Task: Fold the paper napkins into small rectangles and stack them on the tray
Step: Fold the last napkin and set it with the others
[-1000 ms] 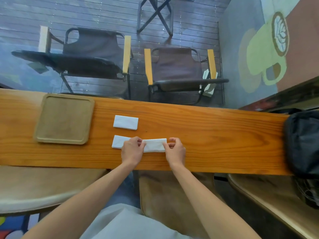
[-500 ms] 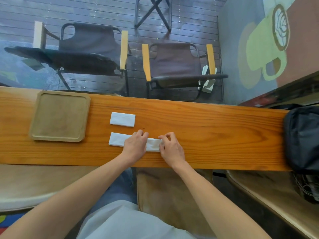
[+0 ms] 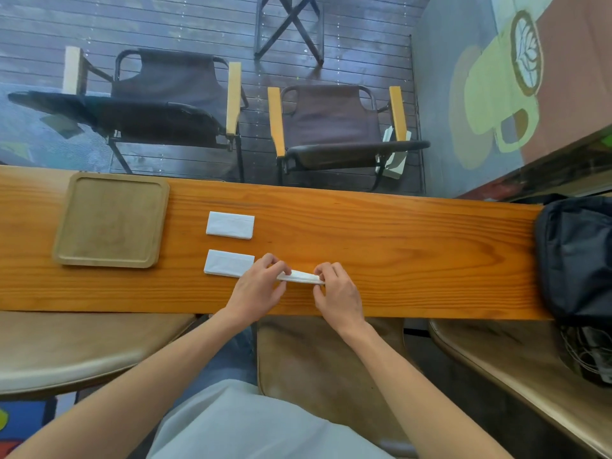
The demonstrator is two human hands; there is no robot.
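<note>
A long white napkin strip (image 3: pixel 228 264) lies near the front of the wooden counter (image 3: pixel 397 246). My left hand (image 3: pixel 258 286) presses on its middle. My right hand (image 3: pixel 337 289) pinches the strip's right end (image 3: pixel 299 277) and holds it lifted off the wood. A folded small napkin rectangle (image 3: pixel 230 225) lies flat behind it. The square wooden tray (image 3: pixel 112 220) sits at the left with nothing on it.
A black bag (image 3: pixel 576 260) rests on the counter's right end. Two folding chairs (image 3: pixel 334 127) stand beyond the counter's far edge. Tan seats (image 3: pixel 66 349) lie below the near edge.
My right hand has raised the strip's right end from the counter, where it lay flat before. My left hand stays on the middle. The view has shifted slightly.
</note>
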